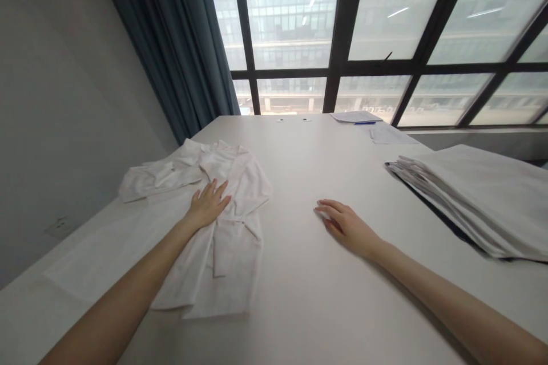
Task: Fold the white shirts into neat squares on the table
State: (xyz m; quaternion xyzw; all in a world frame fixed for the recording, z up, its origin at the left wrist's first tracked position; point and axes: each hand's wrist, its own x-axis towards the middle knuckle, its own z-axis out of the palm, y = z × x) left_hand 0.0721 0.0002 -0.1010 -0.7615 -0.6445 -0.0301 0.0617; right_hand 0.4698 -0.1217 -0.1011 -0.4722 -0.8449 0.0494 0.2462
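A white garment (233, 251) with a collar, a sleeve and what looks like a pocket lies loosely spread on the left of the white table (291, 274). On its upper middle rests my left hand (208, 203), palm down with the fingers spread, gripping nothing. My right hand (345, 225) is over the bare tabletop right of the garment, apart from it. Its fingers are loosely curved and hold nothing that I can see; the thumb sits a little below them.
At the right edge lies a stack of folded white cloth (483, 194) on a dark sheet or board. Papers (355, 117) and a blue pen (365, 123) lie at the far end. A dark blue curtain (171, 28) and a wall (55, 97) border the left; windows stand behind.
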